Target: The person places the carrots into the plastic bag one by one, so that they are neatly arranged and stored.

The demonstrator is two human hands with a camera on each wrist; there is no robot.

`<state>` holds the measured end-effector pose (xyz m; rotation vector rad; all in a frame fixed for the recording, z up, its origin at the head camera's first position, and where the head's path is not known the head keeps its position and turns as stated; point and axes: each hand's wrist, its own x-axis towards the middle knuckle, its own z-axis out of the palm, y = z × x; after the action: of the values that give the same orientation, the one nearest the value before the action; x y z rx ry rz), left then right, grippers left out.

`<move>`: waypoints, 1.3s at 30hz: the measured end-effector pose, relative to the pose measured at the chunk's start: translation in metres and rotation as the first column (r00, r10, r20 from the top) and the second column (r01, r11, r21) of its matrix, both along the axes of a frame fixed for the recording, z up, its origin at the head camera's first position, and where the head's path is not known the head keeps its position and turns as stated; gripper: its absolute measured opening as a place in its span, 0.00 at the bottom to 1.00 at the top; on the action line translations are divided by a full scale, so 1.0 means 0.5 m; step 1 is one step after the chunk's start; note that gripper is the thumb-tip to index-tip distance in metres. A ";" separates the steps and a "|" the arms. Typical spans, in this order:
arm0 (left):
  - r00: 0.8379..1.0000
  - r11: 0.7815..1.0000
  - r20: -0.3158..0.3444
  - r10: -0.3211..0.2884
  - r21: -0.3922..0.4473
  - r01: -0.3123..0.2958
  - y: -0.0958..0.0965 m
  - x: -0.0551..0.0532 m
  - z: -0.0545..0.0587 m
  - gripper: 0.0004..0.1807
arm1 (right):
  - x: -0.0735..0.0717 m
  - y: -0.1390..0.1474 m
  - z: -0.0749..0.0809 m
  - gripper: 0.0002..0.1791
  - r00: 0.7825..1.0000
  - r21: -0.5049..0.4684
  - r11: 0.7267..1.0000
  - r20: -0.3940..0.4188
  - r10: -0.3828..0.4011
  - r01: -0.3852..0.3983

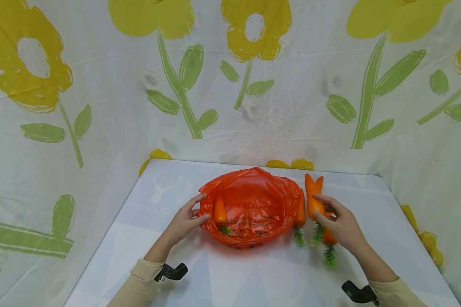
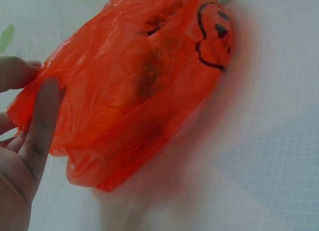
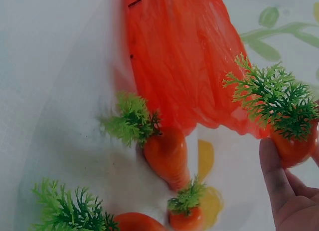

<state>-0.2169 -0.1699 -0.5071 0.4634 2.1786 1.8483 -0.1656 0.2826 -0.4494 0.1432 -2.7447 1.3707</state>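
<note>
A red plastic bag (image 1: 249, 179) lies with its mouth spread open, a toy carrot (image 1: 220, 211) with green leaves inside it. My left hand (image 1: 184, 221) pinches the bag's left edge; in the left wrist view its thumb and fingers (image 2: 45, 111) grip the thin film. To the right of the bag, my right hand (image 1: 342, 224) holds a carrot (image 1: 313, 196), its leaves hanging toward me. That held carrot (image 3: 294, 148) also shows in the right wrist view, between fingers and thumb. Another carrot (image 1: 301, 209) lies against the bag's right side.
More carrots lie on the white table (image 1: 230, 281) by my right hand, one (image 1: 329, 236) partly hidden beneath it. In the right wrist view, a carrot (image 3: 167, 156) is beside the bag, with others (image 3: 137, 222) nearer. A flower-printed curtain (image 1: 284, 128) stands behind the table.
</note>
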 end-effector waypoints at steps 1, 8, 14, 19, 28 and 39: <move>1.000 1.000 -0.004 -0.002 0.001 0.002 0.000 0.000 0.000 0.38 | 0.000 -0.001 0.001 0.30 1.000 0.000 1.000 -0.005 0.004 -0.004; 1.000 1.000 -0.012 -0.002 -0.002 0.002 -0.001 0.001 -0.002 0.37 | 0.003 -0.012 0.012 0.30 1.000 -0.010 1.000 -0.006 0.023 -0.023; 1.000 1.000 0.003 0.004 -0.005 -0.004 -0.001 0.000 -0.003 0.37 | -0.001 -0.026 0.017 0.29 0.999 -0.028 0.999 -0.035 0.038 -0.039; 1.000 1.000 0.007 0.007 -0.012 -0.007 -0.001 0.001 -0.002 0.37 | -0.006 -0.042 0.017 0.27 0.993 -0.062 0.995 -0.090 0.077 -0.083; 1.000 1.000 0.005 0.013 -0.018 -0.013 0.000 0.001 -0.001 0.37 | -0.012 -0.060 0.014 0.26 0.989 -0.101 0.988 -0.104 0.109 -0.120; 1.000 1.000 -0.004 0.007 -0.011 -0.007 0.000 -0.001 -0.005 0.37 | -0.016 -0.075 0.016 0.27 0.988 -0.127 0.984 -0.096 0.117 -0.129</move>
<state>-0.2176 -0.1697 -0.5096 0.4579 2.1948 1.8397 -0.1736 0.2451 -0.4415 0.3624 -2.6026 1.5325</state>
